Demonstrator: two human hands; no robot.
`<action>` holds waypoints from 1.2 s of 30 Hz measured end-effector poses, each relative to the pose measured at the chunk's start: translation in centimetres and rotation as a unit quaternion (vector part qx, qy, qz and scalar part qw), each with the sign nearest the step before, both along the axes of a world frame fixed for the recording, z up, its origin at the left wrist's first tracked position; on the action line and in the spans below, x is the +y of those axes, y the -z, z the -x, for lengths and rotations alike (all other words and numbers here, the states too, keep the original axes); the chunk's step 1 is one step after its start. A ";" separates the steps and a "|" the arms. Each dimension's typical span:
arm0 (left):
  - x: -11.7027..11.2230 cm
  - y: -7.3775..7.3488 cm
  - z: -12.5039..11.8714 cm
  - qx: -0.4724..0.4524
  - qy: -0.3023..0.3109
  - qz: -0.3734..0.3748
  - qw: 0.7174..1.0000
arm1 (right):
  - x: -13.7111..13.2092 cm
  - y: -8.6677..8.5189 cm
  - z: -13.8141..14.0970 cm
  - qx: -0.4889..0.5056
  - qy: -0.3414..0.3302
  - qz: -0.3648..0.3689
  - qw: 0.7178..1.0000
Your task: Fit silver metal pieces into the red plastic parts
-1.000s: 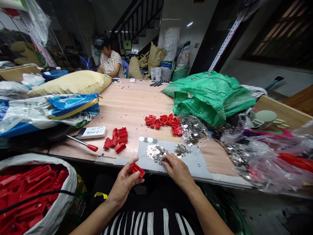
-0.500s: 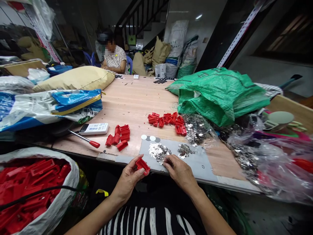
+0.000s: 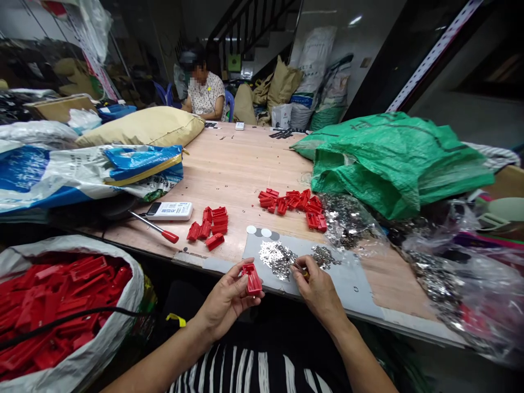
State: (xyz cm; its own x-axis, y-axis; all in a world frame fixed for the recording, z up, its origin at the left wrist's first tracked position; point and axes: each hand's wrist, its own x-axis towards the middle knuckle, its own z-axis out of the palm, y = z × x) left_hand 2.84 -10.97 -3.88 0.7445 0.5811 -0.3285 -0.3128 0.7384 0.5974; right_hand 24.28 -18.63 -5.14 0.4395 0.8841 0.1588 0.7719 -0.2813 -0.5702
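My left hand (image 3: 229, 295) is closed around a red plastic housing (image 3: 252, 279), its hollow side turned up toward me, just off the table's front edge. My right hand (image 3: 317, 286) is closed in a pinch at the near side of a pile of small flat metal pieces (image 3: 275, 256). A bit of something thin and yellowish shows among its fingers, too small to name. Beyond that hand lies a smaller, duller heap of metal pieces (image 3: 323, 256). Both heaps rest on a grey sheet (image 3: 347, 284). Red housings (image 3: 210, 224) sit in a group to the left, and more red housings (image 3: 292, 201) lie farther back.
A white sack (image 3: 137, 273) full of red housings stands at lower left. A red-handled lever (image 3: 168, 236) and a white device (image 3: 172, 210) lie near it. A green sack (image 3: 393, 158) and clear bags of metal pieces (image 3: 347, 218) are at right. Another person (image 3: 208, 95) sits across the table.
The red housing in my left hand has turned from slanted to more lengthwise. My right hand stays by the metal pile, and the yellowish thing now shows in it. The whole view has shifted slightly.
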 end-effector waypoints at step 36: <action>-1.3 0.6 1.3 0.049 0.028 0.067 0.996 | -3.6 -0.4 -3.7 -0.050 0.086 0.018 0.995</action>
